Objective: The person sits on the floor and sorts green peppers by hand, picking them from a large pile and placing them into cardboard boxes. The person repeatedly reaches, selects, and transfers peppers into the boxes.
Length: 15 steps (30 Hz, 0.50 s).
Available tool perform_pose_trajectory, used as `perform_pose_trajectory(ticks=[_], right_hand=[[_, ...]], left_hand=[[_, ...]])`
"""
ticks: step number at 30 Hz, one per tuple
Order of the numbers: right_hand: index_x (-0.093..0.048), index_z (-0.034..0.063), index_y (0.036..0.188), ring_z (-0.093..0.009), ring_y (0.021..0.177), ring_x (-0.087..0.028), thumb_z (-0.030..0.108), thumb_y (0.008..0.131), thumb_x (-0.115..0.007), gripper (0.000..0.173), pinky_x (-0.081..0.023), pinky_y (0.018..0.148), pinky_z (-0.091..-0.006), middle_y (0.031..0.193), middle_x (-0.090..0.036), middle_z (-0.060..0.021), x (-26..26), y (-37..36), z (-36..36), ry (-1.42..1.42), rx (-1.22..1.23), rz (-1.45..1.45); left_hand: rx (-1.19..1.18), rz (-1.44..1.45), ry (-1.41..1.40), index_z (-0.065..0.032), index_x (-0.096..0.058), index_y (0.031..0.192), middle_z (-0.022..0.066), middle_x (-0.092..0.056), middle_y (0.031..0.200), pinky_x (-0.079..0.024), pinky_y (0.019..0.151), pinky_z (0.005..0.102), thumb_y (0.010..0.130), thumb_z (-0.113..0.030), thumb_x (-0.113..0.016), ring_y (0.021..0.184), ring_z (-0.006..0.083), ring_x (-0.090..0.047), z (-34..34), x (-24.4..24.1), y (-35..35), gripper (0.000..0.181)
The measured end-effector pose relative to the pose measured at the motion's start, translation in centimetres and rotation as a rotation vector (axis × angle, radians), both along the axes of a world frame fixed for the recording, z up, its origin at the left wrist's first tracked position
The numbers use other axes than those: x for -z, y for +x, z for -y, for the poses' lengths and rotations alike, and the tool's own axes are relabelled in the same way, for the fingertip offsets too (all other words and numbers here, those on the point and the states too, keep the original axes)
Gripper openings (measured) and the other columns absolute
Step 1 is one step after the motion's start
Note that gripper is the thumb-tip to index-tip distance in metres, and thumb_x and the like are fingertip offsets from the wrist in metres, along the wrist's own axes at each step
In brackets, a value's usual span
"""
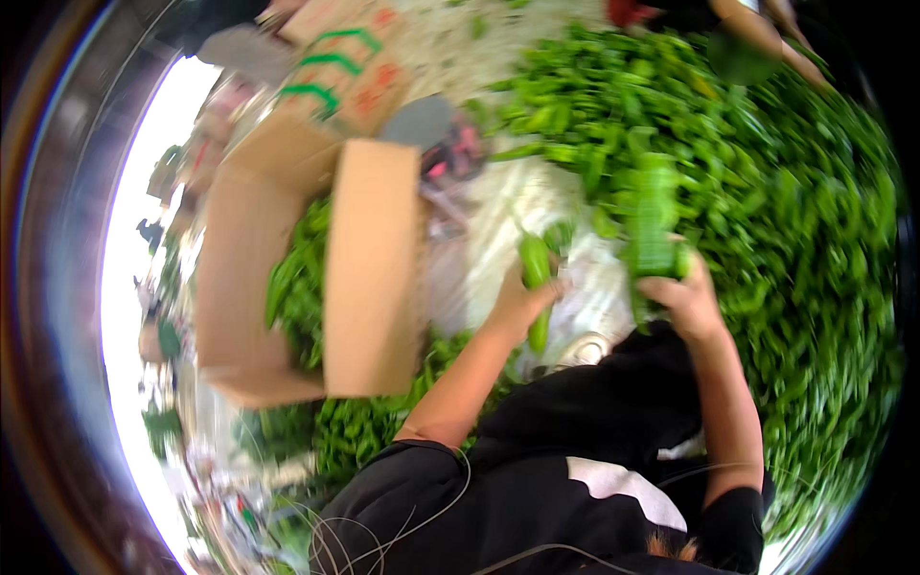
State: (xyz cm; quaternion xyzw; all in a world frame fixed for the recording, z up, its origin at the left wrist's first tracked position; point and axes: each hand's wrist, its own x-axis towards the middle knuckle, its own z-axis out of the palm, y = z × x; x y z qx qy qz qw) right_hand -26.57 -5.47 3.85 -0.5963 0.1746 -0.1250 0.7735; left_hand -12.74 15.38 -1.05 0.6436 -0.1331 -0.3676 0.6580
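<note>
My left hand (514, 303) is closed around a long green pepper (534, 262), with another green tip showing just past the fingers. In my right hand (690, 305) is a bunch of long green peppers (652, 208), blurred by motion, so single ones are hard to tell apart. That hand is at the near left side of a large pepper heap (776, 208). To the left of my left hand is an open cardboard box (370, 266) with its flaps raised. Green peppers (305, 280) lie inside it, partly hidden by the near flap.
More peppers (359, 431) lie below the box, beside my left arm. Printed cardboard boxes (352, 68) stand beyond it. A pale ground sheet (496, 251) and a shoe (586, 350) lie before me. Another person's arm (755, 32) reaches over the heap's far side.
</note>
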Motion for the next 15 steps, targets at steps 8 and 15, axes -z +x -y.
perform_pose_trajectory(ticks=[8,15], right_hand=[[-0.047,-0.0014,0.126,-0.018,0.091,-0.059,0.023,0.080,-0.068,0.056,-0.048,0.084,-0.0315,0.105,-0.060,-0.0096,-3.4,1.7,-4.5,-0.125,-0.334,-0.162],[-0.022,0.0020,0.149,-0.037,0.142,-0.017,0.047,0.102,-0.017,0.066,-0.011,0.117,-0.0425,0.154,-0.021,-0.0234,-0.4,7.5,-12.5,-0.323,-0.110,0.094]], left_hand=[[0.283,0.195,0.277,-0.0175,-0.003,0.153,0.0213,-0.017,0.155,-0.027,0.113,0.0464,0.063,-0.043,-0.085,0.143,0.0360,-0.022,-12.2,-1.3,-4.0,0.125],[-0.215,-0.037,-0.386,-0.0098,-0.030,0.146,0.0102,-0.047,0.135,-0.041,0.102,0.0362,0.086,-0.011,-0.064,0.123,0.0220,-0.047,-2.9,-1.4,-2.8,0.069]])
